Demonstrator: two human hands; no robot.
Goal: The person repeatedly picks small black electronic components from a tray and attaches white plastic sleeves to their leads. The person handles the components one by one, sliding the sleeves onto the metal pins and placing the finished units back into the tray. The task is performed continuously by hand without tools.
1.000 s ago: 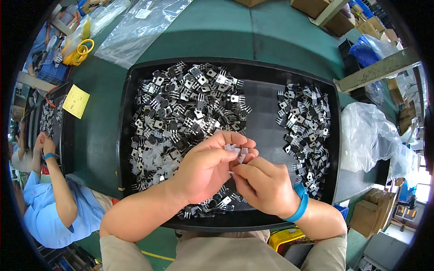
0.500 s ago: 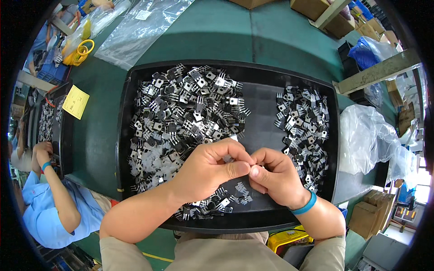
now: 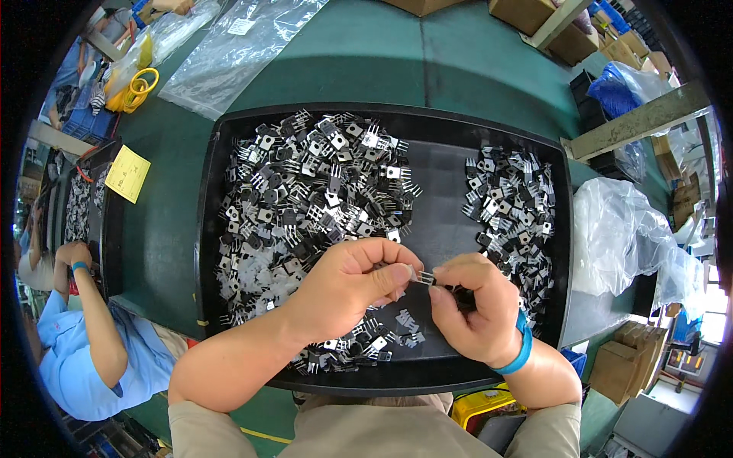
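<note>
Both of my hands meet over the front middle of a black tray (image 3: 437, 221). My left hand (image 3: 353, 281) is closed in a pinch, holding a small three-legged transistor (image 3: 424, 278) whose metal legs show at the fingertips. Something whitish by the left thumb is too small to make out. Close by the legs, my right hand (image 3: 481, 309) has its thumb and index finger apart; a dark patch within its curl is unclear. A big heap of transistors (image 3: 321, 172) fills the tray's left, and a smaller heap (image 3: 508, 198) lies along its right. Translucent white pieces (image 3: 259, 271) lie at the left front.
A clear plastic bag (image 3: 240, 53) lies on the green table (image 3: 374, 46) behind the tray. To the right are crumpled clear plastic (image 3: 618, 229) and a metal post (image 3: 641, 122). A person in blue (image 3: 95, 351) works at another tray on the left, beside a yellow tag (image 3: 127, 174).
My right thumb and index finger have parted and moved slightly right, away from my left fingertips. Metal legs now show between the hands. My left hand has barely moved.
</note>
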